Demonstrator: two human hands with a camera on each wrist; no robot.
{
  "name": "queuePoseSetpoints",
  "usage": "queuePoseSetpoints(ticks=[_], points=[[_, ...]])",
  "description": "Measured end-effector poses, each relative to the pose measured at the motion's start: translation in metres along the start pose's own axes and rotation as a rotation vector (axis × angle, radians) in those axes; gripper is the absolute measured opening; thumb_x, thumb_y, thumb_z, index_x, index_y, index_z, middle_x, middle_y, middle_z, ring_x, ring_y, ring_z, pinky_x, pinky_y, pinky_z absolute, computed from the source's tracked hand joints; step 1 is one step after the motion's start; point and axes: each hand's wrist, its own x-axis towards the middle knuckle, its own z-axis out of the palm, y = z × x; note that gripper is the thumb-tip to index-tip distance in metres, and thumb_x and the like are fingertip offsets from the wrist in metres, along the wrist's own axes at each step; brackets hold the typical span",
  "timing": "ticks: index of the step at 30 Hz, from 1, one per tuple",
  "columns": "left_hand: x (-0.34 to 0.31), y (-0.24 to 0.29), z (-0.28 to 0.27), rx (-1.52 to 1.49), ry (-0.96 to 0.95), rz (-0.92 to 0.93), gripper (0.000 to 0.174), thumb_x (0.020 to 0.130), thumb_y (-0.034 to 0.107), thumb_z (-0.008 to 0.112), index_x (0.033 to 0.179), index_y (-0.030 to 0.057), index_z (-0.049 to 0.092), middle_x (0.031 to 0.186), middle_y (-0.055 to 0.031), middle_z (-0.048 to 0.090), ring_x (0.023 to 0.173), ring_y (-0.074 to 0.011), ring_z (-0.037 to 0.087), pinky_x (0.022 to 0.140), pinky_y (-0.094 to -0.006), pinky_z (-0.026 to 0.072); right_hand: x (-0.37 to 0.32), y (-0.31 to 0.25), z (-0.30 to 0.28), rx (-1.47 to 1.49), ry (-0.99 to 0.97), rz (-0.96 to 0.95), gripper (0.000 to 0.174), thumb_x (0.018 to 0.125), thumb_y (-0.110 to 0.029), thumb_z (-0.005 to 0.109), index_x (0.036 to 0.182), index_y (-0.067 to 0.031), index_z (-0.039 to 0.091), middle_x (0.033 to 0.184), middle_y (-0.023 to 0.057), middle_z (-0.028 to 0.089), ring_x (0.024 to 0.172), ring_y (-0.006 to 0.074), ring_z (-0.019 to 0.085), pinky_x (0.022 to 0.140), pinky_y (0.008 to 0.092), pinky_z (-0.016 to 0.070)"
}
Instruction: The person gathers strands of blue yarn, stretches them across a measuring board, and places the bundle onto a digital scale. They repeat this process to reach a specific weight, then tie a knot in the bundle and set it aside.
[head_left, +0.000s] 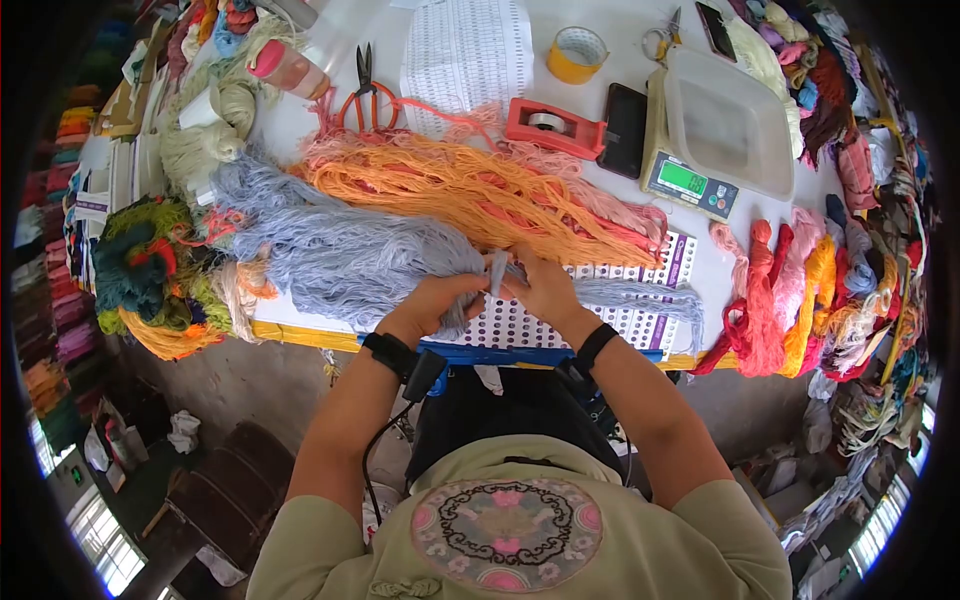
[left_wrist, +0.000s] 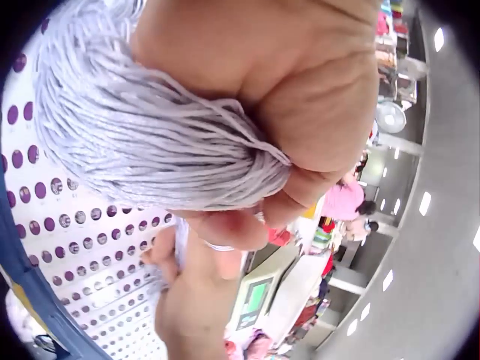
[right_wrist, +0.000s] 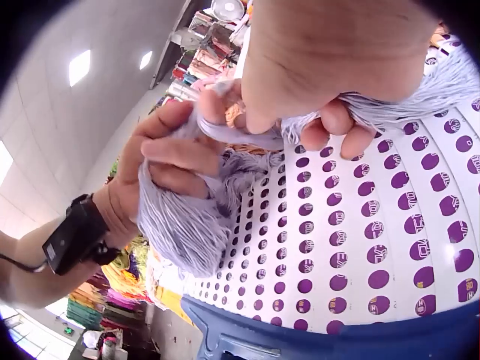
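A large skein of pale grey-blue yarn (head_left: 365, 255) lies across the front of the table. My left hand (head_left: 437, 303) grips the gathered end of the skein, and in the left wrist view its strands (left_wrist: 172, 150) bunch tightly beside the thumb. Close to its right, my right hand (head_left: 545, 290) pinches a thin bundle of the same yarn, a short loop (head_left: 497, 272) of which stands up between the two hands. From the right hand, a loose tail of strands (head_left: 640, 293) runs rightward over a white board with purple dots (right_wrist: 375, 247).
Orange yarn (head_left: 460, 195) lies just beyond the skein. Behind it are red-handled snips (head_left: 367, 95), a red tape dispenser (head_left: 553, 128), a black phone (head_left: 623, 130) and a digital scale (head_left: 690, 185) bearing a clear plastic tub (head_left: 735, 120). Coloured skeins (head_left: 765, 290) hang over the right edge.
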Motion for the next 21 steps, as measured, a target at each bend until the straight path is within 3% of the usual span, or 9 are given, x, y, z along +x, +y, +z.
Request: queuePoseSetpoints(ticks=[2,4,6,10,12,14,16,18,21], points=[[0.006,-0.005,0.01,0.271,0.206,-0.108,0.029,0.088,0.023,0.054,0.104,0.0011,0.063,0.079,-0.004,0.064,0.062,-0.0108,0.056,0.058,-0.0239,0.0429,0.001,0.001,-0.002,-0.023,-0.036,0.058,0.036,0.08,-0.028,0.065,0.108,-0.0099,0.053,0.087,0.0178,0.066,0.079,0.0374,0.065,0.067,0.0448,0.0505],[0.023,-0.012,0.005,0.542,0.223,-0.142,0.028,0.086,0.023,0.053,0.098,0.001,0.065,0.077,-0.0053,0.065,0.064,-0.0135,0.06,0.06,-0.0264,0.0453,0.005,0.008,-0.001,0.273,-0.053,-0.026,0.038,0.079,-0.026,0.064,0.112,-0.0101,0.057,0.088,0.0163,0.067,0.08,0.0372,0.065,0.07,0.0443,0.0506],[0.035,-0.02,-0.001,1.108,0.181,-0.167,0.026,0.087,0.022,0.056,0.098,0.0006,0.064,0.085,-0.0045,0.07,0.061,-0.0153,0.064,0.059,-0.0295,0.0493,0.007,0.008,-0.008,0.271,-0.129,0.003,0.039,0.079,-0.027,0.064,0.113,-0.0102,0.058,0.088,0.0151,0.068,0.079,0.0368,0.065,0.071,0.0438,0.0506],[0.038,-0.014,0.004,1.135,0.112,-0.165,0.026,0.087,0.022,0.056,0.099,0.0001,0.063,0.083,-0.0057,0.069,0.065,-0.0162,0.066,0.061,-0.0286,0.0505,0.005,0.002,-0.017,-0.022,-0.187,-0.026,0.041,0.08,-0.032,0.062,0.115,-0.0116,0.057,0.078,0.0147,0.067,0.076,0.0351,0.065,0.071,0.0436,0.0501],[0.03,-0.002,0.006,0.618,0.26,-0.049,0.027,0.088,0.022,0.058,0.103,0.0,0.062,0.084,-0.0074,0.068,0.072,-0.016,0.067,0.06,-0.0265,0.0503,0.001,-0.001,-0.014,-0.118,-0.162,-0.019,0.04,0.08,-0.034,0.063,0.114,-0.0125,0.057,0.074,0.0139,0.066,0.073,0.0341,0.065,0.069,0.0434,0.0497],[0.007,0.017,-0.003,0.122,0.136,0.087,0.029,0.087,0.022,0.063,0.106,0.0008,0.061,0.089,-0.0087,0.067,0.072,-0.0161,0.065,0.056,-0.0257,0.0479,-0.001,0.001,-0.01,-0.208,-0.13,-0.008,0.04,0.08,-0.035,0.063,0.112,-0.0134,0.056,0.071,0.0131,0.065,0.071,0.0332,0.065,0.068,0.0432,0.0492],[-0.02,0.029,-0.042,0.049,0.098,0.052,0.029,0.087,0.023,0.065,0.106,0.0015,0.06,0.094,-0.0079,0.066,0.068,-0.0137,0.061,0.052,-0.0237,0.0429,-0.001,0.007,-0.004,-0.15,-0.001,-0.134,0.036,0.079,-0.036,0.064,0.107,-0.015,0.055,0.066,0.0107,0.064,0.068,0.0317,0.065,0.064,0.0431,0.0483],[-0.058,0.042,-0.069,-0.006,0.243,0.179,0.029,0.088,0.024,0.064,0.106,0.0017,0.06,0.086,-0.0041,0.063,0.061,-0.011,0.054,0.051,-0.0222,0.0389,0.002,0.007,-0.005,-0.157,0.01,-0.143,0.034,0.079,-0.035,0.065,0.105,-0.0151,0.055,0.064,0.0092,0.063,0.066,0.0311,0.064,0.064,0.0427,0.0482],[-0.079,0.082,-0.1,-0.347,0.231,0.589,0.026,0.091,0.026,0.061,0.103,0.0035,0.064,0.071,0.0015,0.05,0.058,-0.009,0.047,0.053,-0.0221,0.039,0.005,0.006,-0.006,-0.15,-0.004,-0.13,0.033,0.078,-0.033,0.066,0.104,-0.015,0.055,0.063,0.0072,0.063,0.065,0.0303,0.064,0.064,0.0427,0.0483]])
